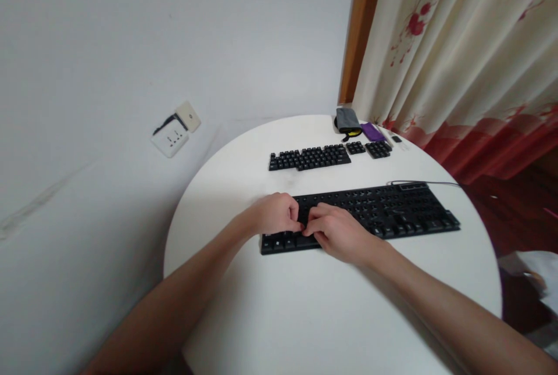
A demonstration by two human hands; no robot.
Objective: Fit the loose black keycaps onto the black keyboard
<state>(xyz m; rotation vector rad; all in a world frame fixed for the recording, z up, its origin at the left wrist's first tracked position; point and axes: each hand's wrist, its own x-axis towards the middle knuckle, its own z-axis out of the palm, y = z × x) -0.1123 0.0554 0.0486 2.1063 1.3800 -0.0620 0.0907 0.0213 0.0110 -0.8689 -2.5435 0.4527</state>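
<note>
A black keyboard lies across the round white table. Both hands rest on its left end. My left hand is curled, fingertips pinched together over the keys. My right hand is also curled, its fingers meeting those of the left hand over the same spot. What the fingertips pinch is hidden. Farther back lie rows of loose black keycaps arranged like a keyboard, with two smaller groups to their right.
At the table's far edge sit a grey pouch, a purple object and small white and black items. The keyboard cable runs off to the right. A wall socket is at left, a curtain at right.
</note>
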